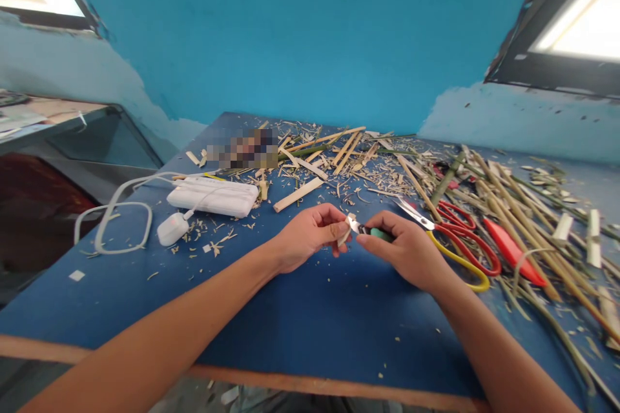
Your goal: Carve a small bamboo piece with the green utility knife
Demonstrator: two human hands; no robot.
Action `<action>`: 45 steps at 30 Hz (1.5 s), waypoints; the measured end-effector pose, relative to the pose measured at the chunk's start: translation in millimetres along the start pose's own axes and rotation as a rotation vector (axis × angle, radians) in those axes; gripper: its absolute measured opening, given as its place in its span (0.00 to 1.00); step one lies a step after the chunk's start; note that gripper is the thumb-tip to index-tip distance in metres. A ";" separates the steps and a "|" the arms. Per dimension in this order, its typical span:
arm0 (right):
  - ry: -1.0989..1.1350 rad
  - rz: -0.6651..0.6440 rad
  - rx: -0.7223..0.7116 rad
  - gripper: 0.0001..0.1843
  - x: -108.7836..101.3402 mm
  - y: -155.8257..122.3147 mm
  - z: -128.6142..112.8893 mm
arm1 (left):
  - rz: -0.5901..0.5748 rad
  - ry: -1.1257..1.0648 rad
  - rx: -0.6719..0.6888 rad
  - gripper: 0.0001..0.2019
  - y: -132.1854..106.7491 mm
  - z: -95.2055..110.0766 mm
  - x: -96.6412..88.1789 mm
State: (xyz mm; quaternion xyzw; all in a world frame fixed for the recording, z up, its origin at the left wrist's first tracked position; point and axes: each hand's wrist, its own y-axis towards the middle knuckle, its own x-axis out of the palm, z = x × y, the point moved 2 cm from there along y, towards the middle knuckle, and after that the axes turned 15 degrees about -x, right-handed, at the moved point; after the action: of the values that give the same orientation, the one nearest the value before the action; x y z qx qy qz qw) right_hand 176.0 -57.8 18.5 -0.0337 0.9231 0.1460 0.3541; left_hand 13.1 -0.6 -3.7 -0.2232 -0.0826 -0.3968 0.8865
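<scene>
Over the front middle of the blue table, my left hand (310, 235) is closed, pinching a small pale piece of bamboo (345, 237) between thumb and fingers. My right hand (404, 246) grips a utility knife (380, 233) with a green handle. Its short blade touches the bamboo piece, or lies right against it, at my left fingertips. Just right of my right hand lie red-handled scissors (467, 248), with a yellow handle loop (465, 268) partly behind my wrist.
Bamboo strips (527, 226) and shavings litter the back and right of the blue table (271, 335). A red-handled tool (513, 251) lies among them. At left are a white power strip (213, 197), a white plug adapter (173, 229) and a looped cable (99, 232). A blue wall (310, 32) stands behind.
</scene>
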 end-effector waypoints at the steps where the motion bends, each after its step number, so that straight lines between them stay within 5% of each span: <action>1: 0.002 -0.001 0.002 0.15 0.2 -0.1 0.1 | 0.006 0.006 0.001 0.14 -0.3 0.2 0.5; 13: -0.028 0.036 -0.038 0.16 2.5 5.8 0.2 | 0.045 0.027 0.068 0.15 4.3 -6.3 5.4; 20: -0.005 0.017 -0.068 0.15 1.9 3.6 0.8 | -0.124 0.017 -0.147 0.13 -1.3 -5.1 8.2; 26: 0.343 -0.081 0.082 0.16 -4.8 -0.7 4.4 | -0.233 0.048 -0.101 0.13 -4.0 -2.8 8.1; 30: 0.504 0.061 0.083 0.17 -11.0 -0.9 11.1 | -0.206 0.049 -0.085 0.14 -2.1 -2.9 6.6; 37: 0.082 0.055 -0.018 0.16 -7.1 1.4 7.3 | -0.058 -0.034 -0.021 0.15 1.1 -0.5 2.6; 45: -0.018 -0.019 -0.117 0.14 -2.9 -1.3 1.4 | -0.017 -0.034 0.018 0.14 2.8 1.0 -0.5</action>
State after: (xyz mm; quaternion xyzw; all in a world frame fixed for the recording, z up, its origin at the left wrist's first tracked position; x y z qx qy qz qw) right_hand 179.2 -58.8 19.2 -0.0616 0.9094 0.1968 0.3611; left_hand 14.9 1.9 -3.9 -0.2212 -0.1029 -0.3995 0.8837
